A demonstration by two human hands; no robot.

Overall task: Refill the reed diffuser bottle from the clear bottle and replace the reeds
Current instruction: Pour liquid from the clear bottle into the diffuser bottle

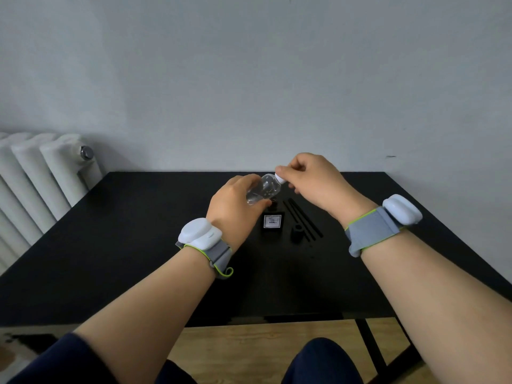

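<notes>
Hands mid-frame: left hand (pixel 235 200) grips the tilted clear bottle (pixel 261 189); right hand (pixel 313 178) pinches its white cap (pixel 280 178), probably unscrewing. Steady the bottle, twisting gently above the diffuser bottle (pixel 273 221).

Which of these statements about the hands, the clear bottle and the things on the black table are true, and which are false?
1. The left hand holds the clear bottle. True.
2. The clear bottle stands upright on the table. False: it is held tilted in the air above the diffuser bottle.
3. The right hand pinches the white cap. True.
4. The reeds stand in the diffuser bottle. False: the black reeds lie flat on the table, to the right of it.
5. Both wrists are bare. False: each wears a grey band.
</notes>
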